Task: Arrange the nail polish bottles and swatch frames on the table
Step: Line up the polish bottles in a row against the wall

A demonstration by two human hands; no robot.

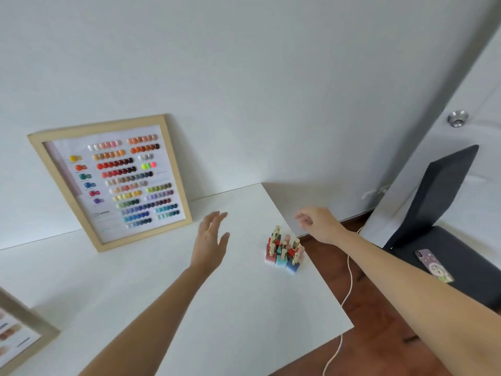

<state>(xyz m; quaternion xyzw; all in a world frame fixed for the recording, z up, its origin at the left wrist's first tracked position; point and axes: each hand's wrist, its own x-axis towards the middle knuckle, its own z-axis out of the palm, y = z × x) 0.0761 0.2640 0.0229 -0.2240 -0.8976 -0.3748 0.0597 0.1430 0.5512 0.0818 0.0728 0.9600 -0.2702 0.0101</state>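
A wooden swatch frame [108,180] with rows of coloured nail tips leans upright against the wall at the back left of the white table [189,308]. A tight cluster of nail polish bottles [284,252] with gold caps stands near the table's right edge. My left hand [210,241] hovers open over the table between the frame and the bottles, fingers spread. My right hand [317,222] is open above and just right of the bottles, holding nothing. A second swatch frame [19,337] shows partly at the bottom left corner.
To the right of the table stand a dark chair [439,213] with a phone [435,264] on its seat, a white cable [347,291] trailing over the wooden floor, and a door with a metal knob [457,119].
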